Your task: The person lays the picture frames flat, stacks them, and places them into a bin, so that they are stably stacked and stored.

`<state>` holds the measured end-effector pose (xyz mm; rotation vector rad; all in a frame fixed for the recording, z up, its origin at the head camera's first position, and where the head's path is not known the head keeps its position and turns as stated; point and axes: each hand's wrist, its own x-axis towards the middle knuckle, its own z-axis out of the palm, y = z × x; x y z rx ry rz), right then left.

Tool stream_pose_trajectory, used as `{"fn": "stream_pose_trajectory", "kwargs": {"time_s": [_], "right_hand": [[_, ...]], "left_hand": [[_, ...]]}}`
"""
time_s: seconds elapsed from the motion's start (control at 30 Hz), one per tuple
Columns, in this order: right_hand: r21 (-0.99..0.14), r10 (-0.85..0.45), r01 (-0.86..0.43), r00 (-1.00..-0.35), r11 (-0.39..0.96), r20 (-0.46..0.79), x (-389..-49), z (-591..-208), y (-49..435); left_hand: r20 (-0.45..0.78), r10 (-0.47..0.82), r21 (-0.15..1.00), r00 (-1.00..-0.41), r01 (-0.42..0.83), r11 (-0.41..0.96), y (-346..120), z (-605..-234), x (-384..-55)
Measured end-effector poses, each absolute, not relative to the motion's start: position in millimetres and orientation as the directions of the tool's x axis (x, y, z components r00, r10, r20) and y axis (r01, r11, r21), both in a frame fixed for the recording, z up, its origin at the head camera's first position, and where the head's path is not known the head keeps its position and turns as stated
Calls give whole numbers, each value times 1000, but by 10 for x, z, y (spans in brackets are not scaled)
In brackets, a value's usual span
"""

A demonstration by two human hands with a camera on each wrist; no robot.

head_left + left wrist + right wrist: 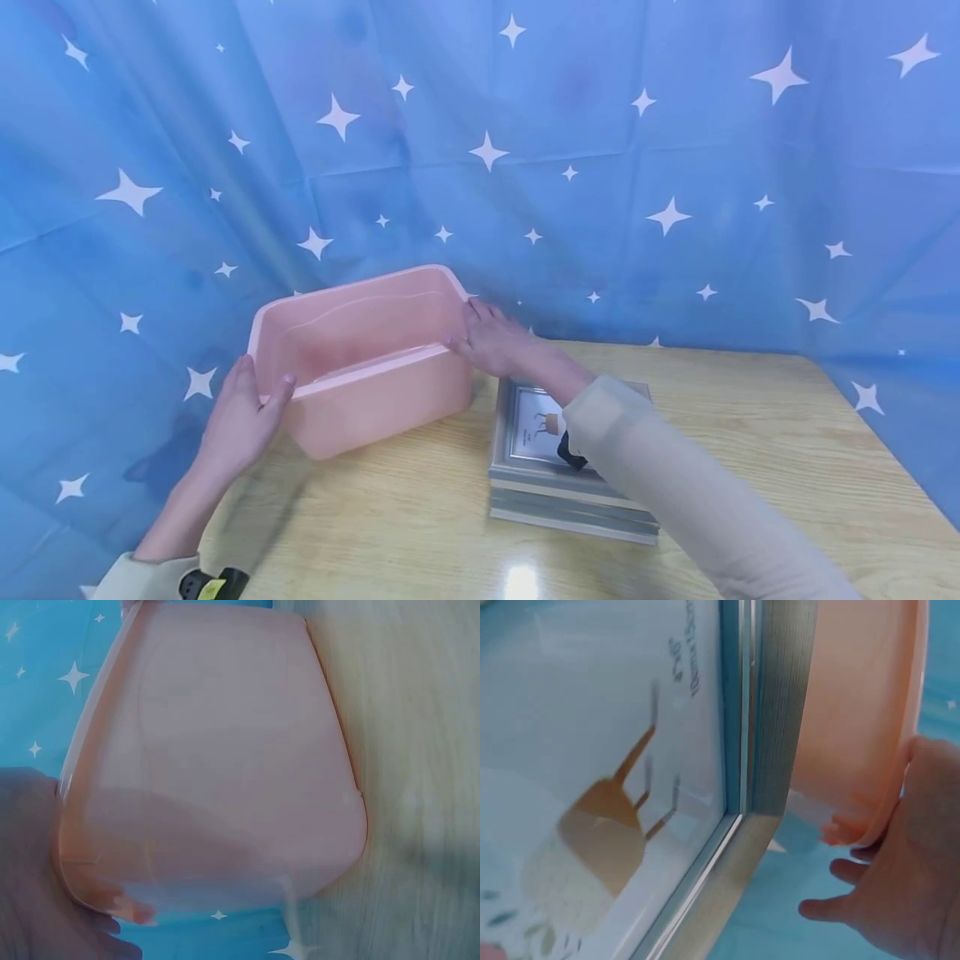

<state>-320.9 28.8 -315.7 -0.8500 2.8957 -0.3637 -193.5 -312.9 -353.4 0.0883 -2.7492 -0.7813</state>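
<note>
A pink plastic storage bin (382, 408) stands at the back left of the table, its open top facing up and toward me. Nothing shows inside the part of it I can see. My left hand (240, 421) grips its left end, thumb over the front rim and fingers along the outer side. At the other end my right hand (498, 337) holds the rim, with the thumb at the front corner and the fingers outside. In the left wrist view the long wall of the bin (225, 750) fills the middle. Whether its base fully touches the table cannot be told.
Just right of the bin, under my right forearm, lies a stack of grey picture frames (570, 500); the top one has a chair picture behind its glass. The wooden table (375, 517) ends at a blue curtain (570, 100) with white stars.
</note>
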Motion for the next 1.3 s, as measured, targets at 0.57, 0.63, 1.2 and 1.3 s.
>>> {"fn": "stream_pose_trajectory", "kwargs": {"time_s": [0.57, 0.63, 1.2, 1.3], "right_hand": [[-280, -454, -426, -890, 860, -39, -3193, -3114, 588], [-276, -440, -412, -897, 868, -46, -3187, -3110, 623], [-286, -357, -327, -932, 901, -58, -3097, -3108, 1106], [-280, -343, -313, -937, 907, -63, -3076, -3106, 1199]], "left_hand": [[237, -41, 576, -971, 106, 811, -2956, -3467, -2416], [241, -30, 576, -970, 119, 808, -2933, -3476, -2463], [240, 29, 630, -970, 178, 756, -2492, -3533, -2740], [237, 41, 639, -971, 187, 746, -2403, -3539, -2769]]}}
